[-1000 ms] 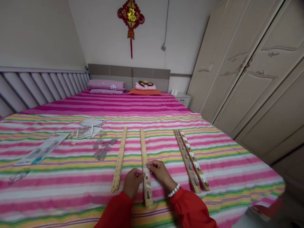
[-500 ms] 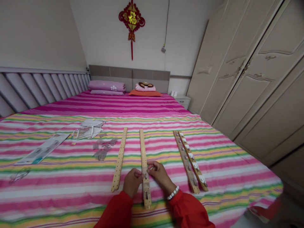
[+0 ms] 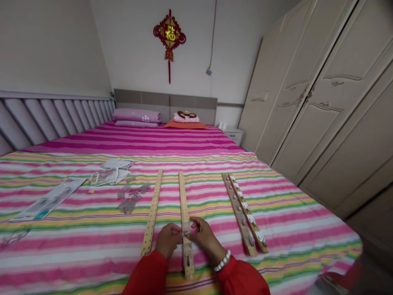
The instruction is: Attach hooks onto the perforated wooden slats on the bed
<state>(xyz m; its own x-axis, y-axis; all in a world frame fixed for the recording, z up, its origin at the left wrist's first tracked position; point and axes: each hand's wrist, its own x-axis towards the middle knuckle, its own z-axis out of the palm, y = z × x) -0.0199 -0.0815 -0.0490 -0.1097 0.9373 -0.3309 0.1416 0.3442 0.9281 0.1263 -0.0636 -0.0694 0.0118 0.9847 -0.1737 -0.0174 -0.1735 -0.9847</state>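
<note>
A pale wooden strip with rows of holes lies lengthwise between my hands. Clear adhesive hooks are on its near part, and one metal hook shows close to the near end. My left hand is closed in a pinch at the strip's left edge; what its fingertips hold, if anything, is hidden. From the right, my right hand reaches in with thumb and forefinger apart, the thumb touching a second hook on the strip. Another bare holed strip lies to the left.
Two strips lie at the right, one with clear hooks and one with white hooks. Loose clear hooks, packaging sheets and a long hook package lie left on the striped bedsheet.
My right thumb has moved left onto the hook, and its forefinger has lifted away from the strip. My left hand stays at the strip's edge. The view has tilted up slightly.
</note>
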